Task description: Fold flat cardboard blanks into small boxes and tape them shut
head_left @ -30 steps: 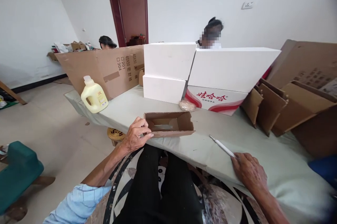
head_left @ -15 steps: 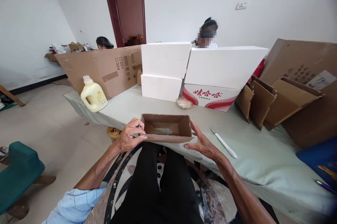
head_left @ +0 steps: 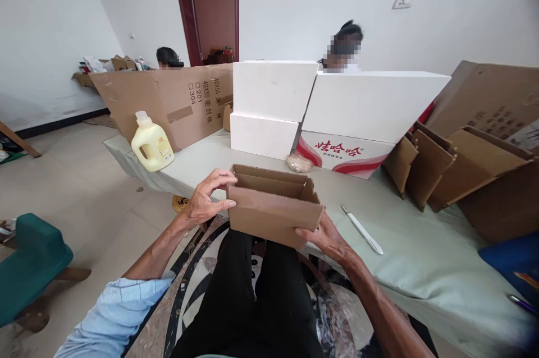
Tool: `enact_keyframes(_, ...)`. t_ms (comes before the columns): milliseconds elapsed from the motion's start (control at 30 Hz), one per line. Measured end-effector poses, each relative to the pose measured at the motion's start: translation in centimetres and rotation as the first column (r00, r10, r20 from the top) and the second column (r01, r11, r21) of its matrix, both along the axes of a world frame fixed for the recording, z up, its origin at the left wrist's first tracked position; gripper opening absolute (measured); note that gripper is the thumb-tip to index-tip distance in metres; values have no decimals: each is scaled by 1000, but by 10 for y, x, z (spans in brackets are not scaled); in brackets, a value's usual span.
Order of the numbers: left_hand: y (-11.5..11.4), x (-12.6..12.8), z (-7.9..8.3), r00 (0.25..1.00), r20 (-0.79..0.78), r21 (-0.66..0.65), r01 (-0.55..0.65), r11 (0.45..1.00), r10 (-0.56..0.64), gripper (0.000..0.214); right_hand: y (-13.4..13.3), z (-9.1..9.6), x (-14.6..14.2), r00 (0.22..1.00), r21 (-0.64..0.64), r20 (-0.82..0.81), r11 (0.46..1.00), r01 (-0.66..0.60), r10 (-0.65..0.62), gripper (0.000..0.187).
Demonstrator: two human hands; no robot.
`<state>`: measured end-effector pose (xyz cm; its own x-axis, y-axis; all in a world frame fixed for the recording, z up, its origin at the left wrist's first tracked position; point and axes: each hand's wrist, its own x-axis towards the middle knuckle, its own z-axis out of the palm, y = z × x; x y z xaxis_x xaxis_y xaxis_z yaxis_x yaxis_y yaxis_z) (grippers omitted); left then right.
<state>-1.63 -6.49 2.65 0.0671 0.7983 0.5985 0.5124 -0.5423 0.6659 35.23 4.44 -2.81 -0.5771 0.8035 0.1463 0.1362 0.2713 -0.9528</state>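
A small brown cardboard box (head_left: 269, 213) with an open top is held between my hands at the table's front edge, above my lap. My left hand (head_left: 208, 198) grips its left end, thumb on the near wall and fingers at the upper rim. At the lower right corner, my right hand (head_left: 326, 236) clasps the box, thumb on the near wall and the other fingers hidden behind its right end. The near wall now faces me, and the inside is only partly visible. To the right of the box lies a white craft knife (head_left: 362, 230) on the tablecloth.
White boxes (head_left: 273, 91) and a red-and-white carton (head_left: 349, 155) stand behind. A yellow detergent bottle (head_left: 152, 145) is at left, near a large carton (head_left: 168, 102). Folded cardboard pieces (head_left: 433, 167) lean at right. A pen (head_left: 522, 304) lies at the right edge. Two people sit beyond.
The small box has tilted so its near wall shows, and it has been lifted slightly. My right hand has closed on its lower right corner. The view has shifted a little.
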Motion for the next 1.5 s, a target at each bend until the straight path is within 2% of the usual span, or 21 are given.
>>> enact_keyframes(67,0,2,-5,1000,-14,18,10,1000,-9,86,4,0,5,996,-61,-43,995,78,-80,100)
enact_keyframes(167,-5,9,-18,961,-272,5,46,999,-43,124,16,4,11,985,-264,-99,958,113,-144,76)
enact_keyframes(267,-12,19,-34,814,-577,-1,72,997,-59,149,29,11,14,982,-482,-104,872,87,-155,66)
enact_keyframes(333,-13,25,-43,724,-688,28,83,996,-41,156,36,14,17,982,-551,-90,830,88,-165,61)
enact_keyframes(400,-10,28,-47,676,-737,76,97,992,-10,155,42,15,20,983,-603,-67,792,99,-174,56)
enact_keyframes(467,-5,30,-45,668,-745,124,124,984,9,147,46,14,24,984,-648,-38,753,110,-176,52)
enact_keyframes(533,1,32,-40,704,-710,171,171,970,1,138,48,12,29,987,-674,-22,731,104,-161,52)
enact_keyframes(633,6,36,-28,799,-600,198,210,957,-51,122,46,13,35,994,-689,-23,722,65,-111,57)
enact_keyframes(767,3,40,-8,908,-414,123,129,984,-67,103,40,22,41,999,-697,-43,717,-8,-31,64)
enact_keyframes(933,2,43,9,978,-205,-24,28,999,-32,80,36,37,45,987,-711,-41,690,-139,157,77)
enact_keyframes(1033,6,48,11,992,-124,-80,-24,997,14,71,35,44,43,983,-710,33,697,-106,183,86)
enact_keyframes(1133,14,53,7,989,-125,-60,-87,994,79,67,36,47,37,985,-679,105,733,-31,139,83)
enact_keyframes(1200,21,53,4,988,-129,-43,-93,995,87,65,36,47,32,984,-612,158,790,31,84,76)
enact_keyframes(1233,25,53,3,989,-125,-47,-85,995,79,64,36,46,29,982,-533,185,843,78,27,73)
enact_keyframes(1300,32,50,4,992,-112,-88,-73,993,63,65,33,47,22,966,-228,190,949,215,-173,68)
enact_keyframes(1333,35,49,5,992,-109,-112,-71,991,59,68,30,49,18,949,-26,146,958,285,-278,66)
enact_keyframes(1367,37,47,7,993,-107,-133,-70,989,56,72,26,52,14,934,175,79,927,331,-348,63)
enact_keyframes(1433,42,44,12,993,-106,-169,-66,983,48,82,17,63,5,933,483,-40,811,331,-357,54)
enact_keyframes(1500,45,43,16,994,-100,-196,-51,979,32,90,11,75,-4,961,643,-45,728,237,-273,45)
